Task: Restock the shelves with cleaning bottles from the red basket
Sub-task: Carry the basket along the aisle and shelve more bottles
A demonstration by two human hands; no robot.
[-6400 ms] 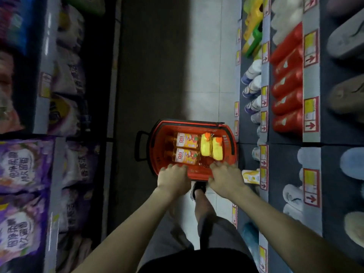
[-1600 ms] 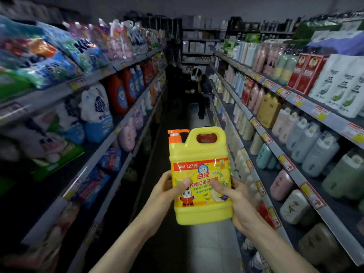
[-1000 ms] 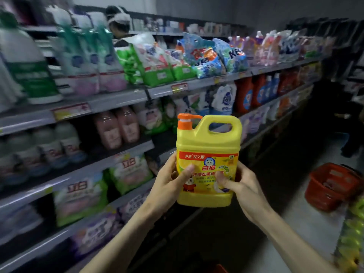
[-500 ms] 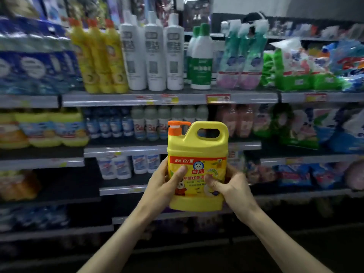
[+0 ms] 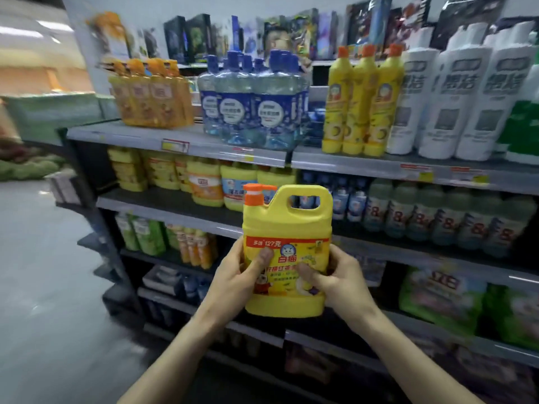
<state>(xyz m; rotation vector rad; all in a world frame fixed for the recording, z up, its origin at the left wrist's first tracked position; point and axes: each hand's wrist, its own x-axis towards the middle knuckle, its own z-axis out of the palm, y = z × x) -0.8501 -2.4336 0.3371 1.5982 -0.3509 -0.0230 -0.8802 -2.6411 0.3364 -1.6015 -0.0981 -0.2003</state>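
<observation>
Shelf [image 5: 163, 203]: second tier from the top; a bare dark strip shows at its front, left of centre.
Yellow jugs [image 5: 237, 185]: a row of similar containers stands further back on that tier, just behind the held one in this view.
Left hand [image 5: 233, 277]: fingers wrap round the jug's left side and the thumb presses flat on the label [image 5: 287, 269].
Jug [image 5: 287, 228]: yellow and upright, held in the air in front of the shelving at about the second tier's height, touching no shelf. An orange pump [image 5: 253, 194] sits at its top left and a moulded handle [image 5: 304, 199] at its top right.
Right hand [image 5: 342, 279]: curled round the right side, thumb low on the label.
Weight: it looks full, so probably heavy for its bulk.
Walls: stiff plastic, unlikely to give under a firm squeeze; the glossy label may be slick.
Hold: two hands low on the sides suit the load. With one hand, the handle is the place to grip. The pump is best left alone, as it is likely the weakest part.
Placing: probably base first onto the bare strip, then slid back beside the matching row.
</observation>
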